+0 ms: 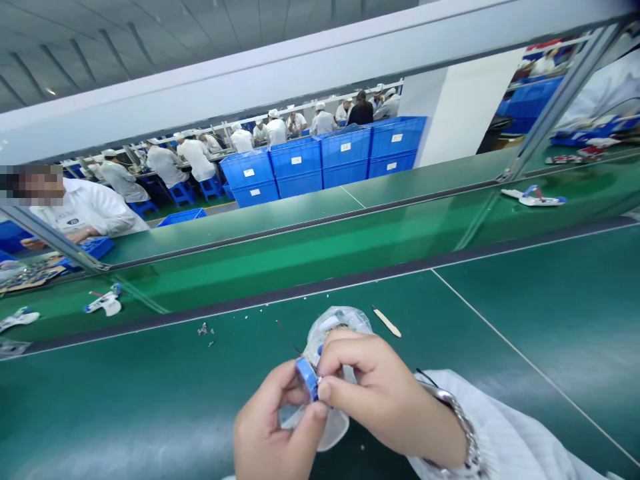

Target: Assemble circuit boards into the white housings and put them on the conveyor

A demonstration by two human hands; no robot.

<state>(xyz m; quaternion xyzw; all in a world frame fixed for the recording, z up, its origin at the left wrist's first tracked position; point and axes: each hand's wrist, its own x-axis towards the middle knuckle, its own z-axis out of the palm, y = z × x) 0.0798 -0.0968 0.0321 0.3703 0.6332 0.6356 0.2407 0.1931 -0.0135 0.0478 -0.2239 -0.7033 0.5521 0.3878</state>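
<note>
Between the thumb and fingers of my left hand (280, 420) is a small blue plastic part (308, 379), held tilted. My right hand (373, 387) pinches at its right edge, where a tiny whitish bit shows. What the right fingertips grip is too small to name. Just behind and beneath both hands stands a tub lined with a clear plastic bag (345, 315), its contents mostly hidden by the hands. A pale-handled pointed tool (387, 322) lies on the green bench (175, 400), to the right of the tub.
Small metal pieces (203, 329) are scattered left of the tub. Beyond the bench edge, a green conveyor belt (280, 257) carries white-and-blue assemblies (106, 301). A co-worker (95, 207) sits across at the left. Stacked blue bins (345, 150) stand farther back; metal posts (563, 100) rise beside the belt.
</note>
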